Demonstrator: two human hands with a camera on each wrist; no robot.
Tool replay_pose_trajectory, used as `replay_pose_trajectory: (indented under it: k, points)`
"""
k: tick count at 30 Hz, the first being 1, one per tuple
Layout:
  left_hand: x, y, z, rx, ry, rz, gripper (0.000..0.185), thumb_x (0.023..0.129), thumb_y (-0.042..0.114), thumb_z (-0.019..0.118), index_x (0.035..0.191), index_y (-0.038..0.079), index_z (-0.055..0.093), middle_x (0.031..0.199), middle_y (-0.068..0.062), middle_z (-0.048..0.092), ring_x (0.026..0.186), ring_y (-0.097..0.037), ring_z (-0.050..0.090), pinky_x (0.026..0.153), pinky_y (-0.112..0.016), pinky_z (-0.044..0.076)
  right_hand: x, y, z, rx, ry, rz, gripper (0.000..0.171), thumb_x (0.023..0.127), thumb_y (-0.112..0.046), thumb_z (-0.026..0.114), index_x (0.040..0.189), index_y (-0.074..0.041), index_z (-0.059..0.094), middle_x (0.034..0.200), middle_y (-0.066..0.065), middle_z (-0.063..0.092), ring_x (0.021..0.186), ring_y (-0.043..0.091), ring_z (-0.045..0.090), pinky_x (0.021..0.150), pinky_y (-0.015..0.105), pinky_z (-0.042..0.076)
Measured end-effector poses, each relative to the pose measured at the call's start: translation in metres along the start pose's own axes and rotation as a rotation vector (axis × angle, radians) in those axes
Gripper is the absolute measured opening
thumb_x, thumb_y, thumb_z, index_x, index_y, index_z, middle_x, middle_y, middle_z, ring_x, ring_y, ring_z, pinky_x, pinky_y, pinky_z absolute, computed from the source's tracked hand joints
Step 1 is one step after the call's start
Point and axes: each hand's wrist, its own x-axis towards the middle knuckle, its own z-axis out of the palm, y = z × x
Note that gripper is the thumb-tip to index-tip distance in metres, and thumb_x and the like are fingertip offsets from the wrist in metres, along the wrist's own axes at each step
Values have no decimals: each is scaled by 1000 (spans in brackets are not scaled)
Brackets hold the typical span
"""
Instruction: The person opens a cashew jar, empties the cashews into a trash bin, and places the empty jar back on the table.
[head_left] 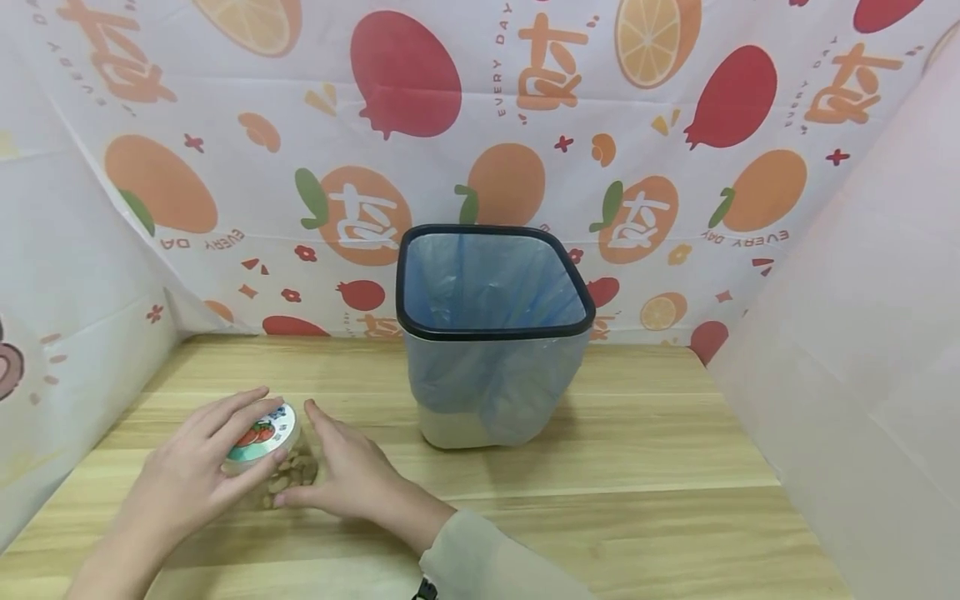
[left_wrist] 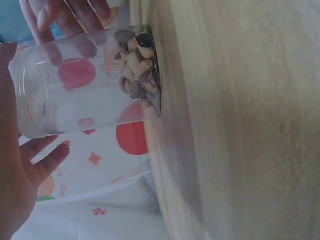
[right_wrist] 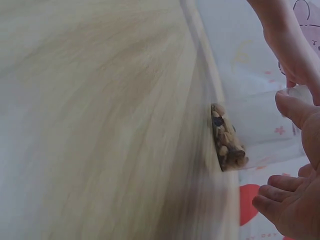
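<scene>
A clear screw-top jar (head_left: 294,468) stands upright on the wooden table, its bottom part filled with tan and dark nut-like pieces (left_wrist: 137,70). Its white lid (head_left: 262,433) carries a red and green picture. From above, my left hand (head_left: 187,458) holds the lid, fingers over the far side and thumb along the near edge. My right hand (head_left: 356,473) is spread at the jar's right side, thumb in front and fingers behind. In the right wrist view, the lower fingers (right_wrist: 280,197) stand apart from the jar wall; whether the thumb touches it, I cannot tell.
A bin (head_left: 491,375) with a black rim and a bluish plastic liner stands toward the back middle of the wooden table (head_left: 637,517). Fruit-printed cloth (head_left: 450,192) hangs behind, with pale cloth walls at both sides.
</scene>
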Motion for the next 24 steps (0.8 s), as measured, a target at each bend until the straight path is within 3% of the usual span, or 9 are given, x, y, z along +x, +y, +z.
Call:
replay_pose_trajectory:
  k: [2, 5, 10, 16, 24]
  points:
    - [1, 2, 1, 3, -13, 5, 70, 66, 34, 88, 131, 27, 66, 139, -2, 59, 119, -32, 56, 77, -51, 49, 3, -1, 3, 31, 1, 11, 117, 74, -63, 78, 161, -29, 7, 159, -10, 31, 140, 9, 42, 102, 30, 48]
    - [2, 3, 2, -13, -27, 4, 70, 66, 34, 89, 132, 27, 65, 140, -2, 58, 120, -33, 56, 78, -54, 49, 6, -2, 8, 83, -7, 23, 119, 73, -60, 80, 161, -28, 7, 158, -10, 32, 139, 9, 42, 101, 30, 49]
    - [2, 6, 5, -17, -33, 2, 70, 66, 32, 89, 132, 27, 65, 141, -2, 58, 121, -32, 56, 77, -52, 49, 10, 0, 16, 152, -17, 32, 118, 74, -55, 83, 161, -27, 9, 158, -11, 32, 137, 8, 43, 100, 30, 49]
    - [2, 7, 7, -18, -35, -6, 70, 68, 34, 89, 133, 29, 65, 141, 0, 58, 121, -29, 55, 77, -45, 47, 13, 5, 23, 240, -14, -2, 111, 76, -49, 84, 159, -35, 11, 149, -19, 42, 127, -1, 48, 95, 23, 48]
    - [1, 7, 6, -21, -33, -3, 67, 70, 33, 88, 133, 30, 65, 140, 1, 58, 118, -28, 56, 78, -43, 46, 13, 7, 26, 275, 5, -28, 105, 78, -47, 83, 157, -40, 14, 140, -25, 49, 119, -6, 51, 91, 20, 48]
